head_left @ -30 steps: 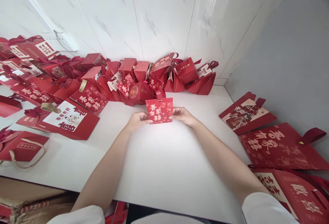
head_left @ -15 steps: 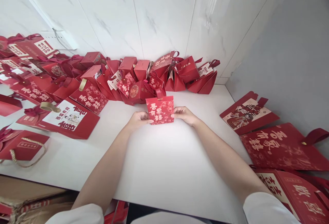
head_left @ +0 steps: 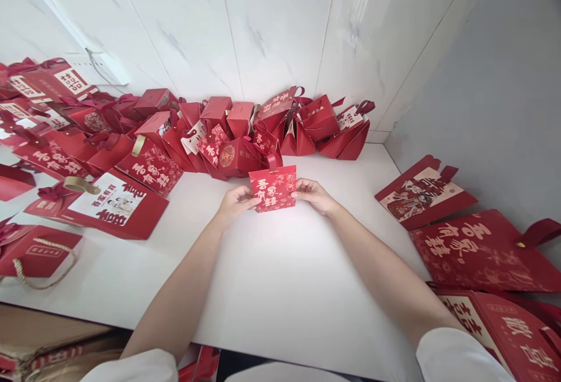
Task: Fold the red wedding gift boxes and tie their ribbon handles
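I am watching the left hand (head_left: 234, 200) and right hand (head_left: 312, 194) pinching a small red gift bag (head_left: 273, 189) by its side edges, fingers closed on it, the bag sitting between them over the white table (head_left: 272, 277). It is looking light, flat and easily creased; the edges are serving best.

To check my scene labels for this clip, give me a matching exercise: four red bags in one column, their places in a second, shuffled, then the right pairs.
1. small red bag
2. bag with white photo panel
3. bag with rope handle
4. large bag with ribbon tab

A. flat by the right wall
B. pinched between left hand and right hand
C. at the front left edge of the table
D. flat on the left, before the pile of bags

Pairs: 1-B, 2-D, 3-C, 4-A
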Demonstrator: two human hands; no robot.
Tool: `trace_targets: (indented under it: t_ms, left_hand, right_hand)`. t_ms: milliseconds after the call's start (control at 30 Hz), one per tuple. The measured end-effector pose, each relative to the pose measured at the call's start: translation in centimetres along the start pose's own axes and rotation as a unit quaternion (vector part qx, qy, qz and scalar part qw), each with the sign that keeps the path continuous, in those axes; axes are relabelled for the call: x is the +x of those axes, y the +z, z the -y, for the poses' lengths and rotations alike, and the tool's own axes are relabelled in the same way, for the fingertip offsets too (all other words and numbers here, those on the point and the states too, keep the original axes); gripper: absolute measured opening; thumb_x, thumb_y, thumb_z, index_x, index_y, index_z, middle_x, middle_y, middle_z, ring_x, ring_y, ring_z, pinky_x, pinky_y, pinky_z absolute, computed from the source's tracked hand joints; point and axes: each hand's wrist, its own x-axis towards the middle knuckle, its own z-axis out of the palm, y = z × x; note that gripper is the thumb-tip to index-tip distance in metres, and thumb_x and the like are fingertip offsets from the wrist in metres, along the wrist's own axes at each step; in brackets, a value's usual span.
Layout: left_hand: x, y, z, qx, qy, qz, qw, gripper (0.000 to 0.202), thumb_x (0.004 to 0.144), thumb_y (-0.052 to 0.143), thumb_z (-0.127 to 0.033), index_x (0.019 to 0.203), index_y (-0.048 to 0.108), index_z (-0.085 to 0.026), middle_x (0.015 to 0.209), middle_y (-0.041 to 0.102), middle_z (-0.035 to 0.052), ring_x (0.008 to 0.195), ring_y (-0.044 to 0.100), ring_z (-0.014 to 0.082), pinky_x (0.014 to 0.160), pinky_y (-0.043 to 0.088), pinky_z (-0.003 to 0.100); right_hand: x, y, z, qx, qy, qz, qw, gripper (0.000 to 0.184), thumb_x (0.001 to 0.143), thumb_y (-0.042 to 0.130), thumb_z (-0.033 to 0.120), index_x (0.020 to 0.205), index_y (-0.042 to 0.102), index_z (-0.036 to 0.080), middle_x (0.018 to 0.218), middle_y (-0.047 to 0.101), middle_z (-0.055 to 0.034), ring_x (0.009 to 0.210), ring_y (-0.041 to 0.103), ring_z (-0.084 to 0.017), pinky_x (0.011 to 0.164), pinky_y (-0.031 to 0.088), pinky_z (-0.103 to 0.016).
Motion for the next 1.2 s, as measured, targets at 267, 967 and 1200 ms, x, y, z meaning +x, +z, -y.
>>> trace_targets:
  t_ms: [267, 967, 1200]
  left_hand:
    - [0.2, -0.6, 0.0, 0.018, -0.012, 0.039, 0.999, 0.037, 0.062, 0.083, -0.042, 0.082, 0.067, -0.014, 0.085, 0.071, 0.0078, 0.072, 0.066, 0.0193, 0.064, 0.052, 0.03]
    - [0.3, -2.1, 1.3, 0.079, -0.052, 0.106, 0.99, 0.038, 0.058, 0.085, -0.038, 0.082, 0.072, -0.011, 0.085, 0.074, 0.011, 0.079, 0.07, 0.0262, 0.074, 0.056, 0.037]
    - [0.1, -1.9, 1.2, 0.094, -0.05, 0.145, 0.984, 0.036, 0.063, 0.083, -0.037, 0.086, 0.072, -0.011, 0.089, 0.074, 0.0103, 0.083, 0.07, 0.0244, 0.074, 0.056, 0.033]
  right_hand:
    - [-0.2, -0.4, 0.5, -0.023, 0.048, 0.038, 0.998, 0.029, 0.062, 0.084, 0.039, 0.079, 0.072, 0.019, 0.093, 0.075, -0.0032, 0.088, 0.068, -0.02, 0.095, 0.048, -0.041]
    - [0.0, -1.4, -0.9, -0.119, 0.067, 0.105, 0.985, 0.037, 0.061, 0.084, 0.038, 0.086, 0.072, 0.014, 0.081, 0.072, -0.003, 0.072, 0.064, -0.017, 0.077, 0.051, -0.035]
    - [-0.2, -1.5, -0.1, -0.123, 0.092, 0.139, 0.978, 0.041, 0.058, 0.086, 0.04, 0.087, 0.072, 0.014, 0.086, 0.073, -0.0043, 0.079, 0.066, -0.02, 0.083, 0.052, -0.038]
